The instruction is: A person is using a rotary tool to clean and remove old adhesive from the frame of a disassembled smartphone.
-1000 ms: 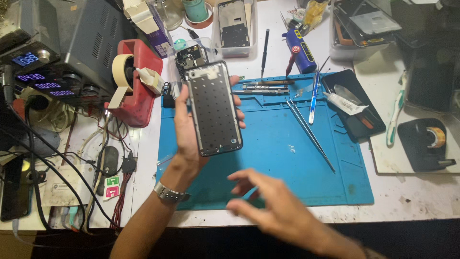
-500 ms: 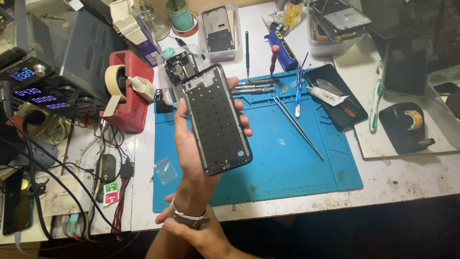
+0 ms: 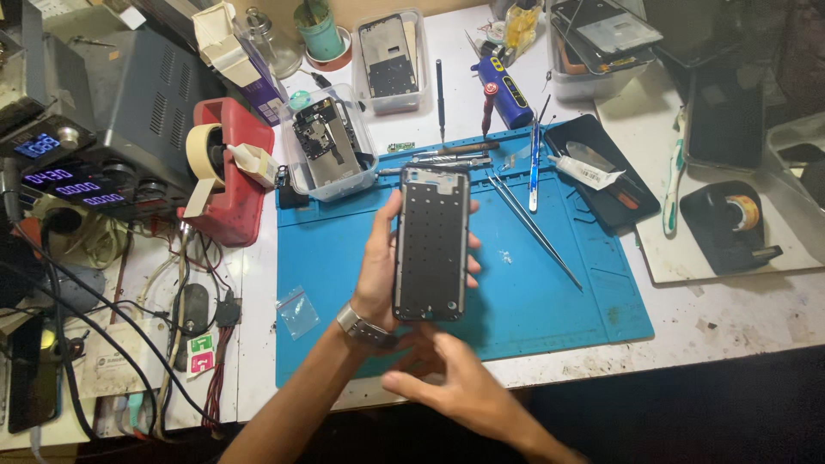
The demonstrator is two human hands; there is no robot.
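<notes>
A dark, rectangular phone frame with an open inner face point(image 3: 431, 243) is held upright above the blue silicone work mat point(image 3: 550, 292) by the left hand point(image 3: 378, 266), whose palm lies behind it, with the thumb along its left edge and the fingertips curled round its right edge. A metal-banded wristwatch point(image 3: 364, 327) is worn on that wrist. The right hand point(image 3: 451, 382) is seen just below the frame's lower end, its fingers loosely spread and half open; its fingertips are close to the bottom edge, but whether they touch it cannot be told, as the hand is blurred. At the far edge of the mat a pair of long metal tweezers point(image 3: 534, 228) lies slanted, just beside a blue-handled tool point(image 3: 534, 167). Behind the frame a clear plastic tray holding a phone circuit assembly point(image 3: 329, 146) is set at the mat's upper left corner. To the left, a red tape dispenser with a roll of cream masking tape point(image 3: 225, 172) stands near a dark bench power supply with blue lit displays point(image 3: 77, 120). A small clear plastic bag point(image 3: 298, 311) lies on the white bench beside the mat's left edge.
</notes>
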